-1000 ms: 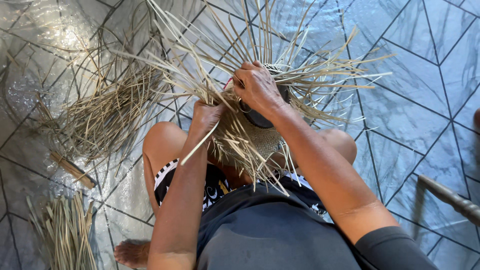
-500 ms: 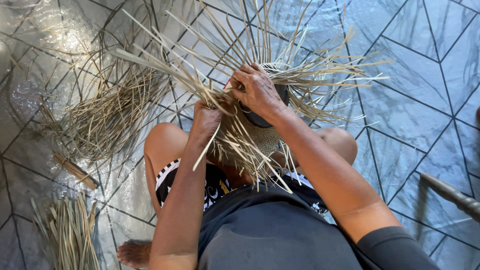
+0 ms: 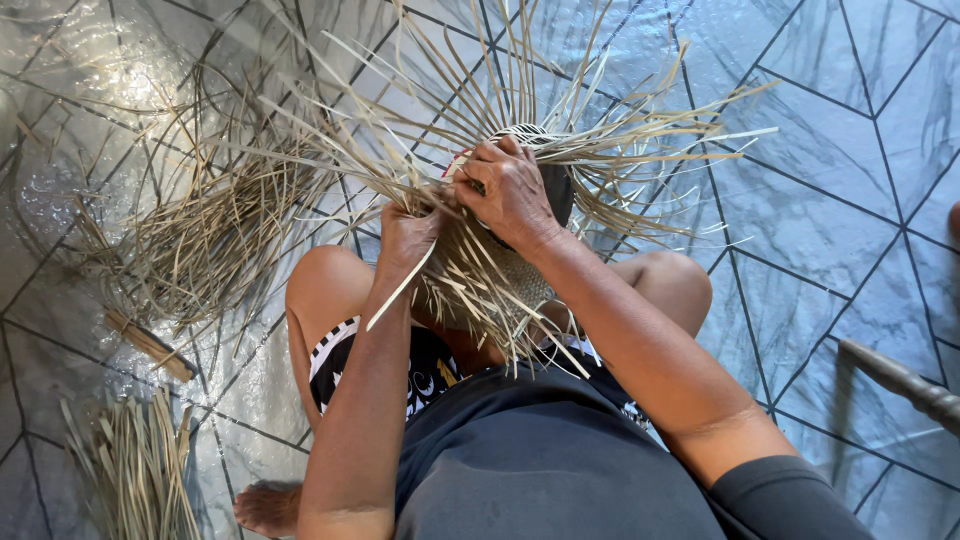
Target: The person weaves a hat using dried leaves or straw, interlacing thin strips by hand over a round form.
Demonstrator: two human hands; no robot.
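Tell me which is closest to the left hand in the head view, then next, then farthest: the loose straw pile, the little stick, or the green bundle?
From the left hand:
1. Loose straw pile, on the floor to its left.
2. Little stick, lower left.
3. Green bundle, bottom-left corner.

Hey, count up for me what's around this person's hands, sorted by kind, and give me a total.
Half-woven straw piece with loose strips fanning out, held by the left hand and right hand: 1
Loose piles of straw strips on the floor: 2
Short tied bundle of strips: 1
Wooden pole at the right edge: 1
Total: 5
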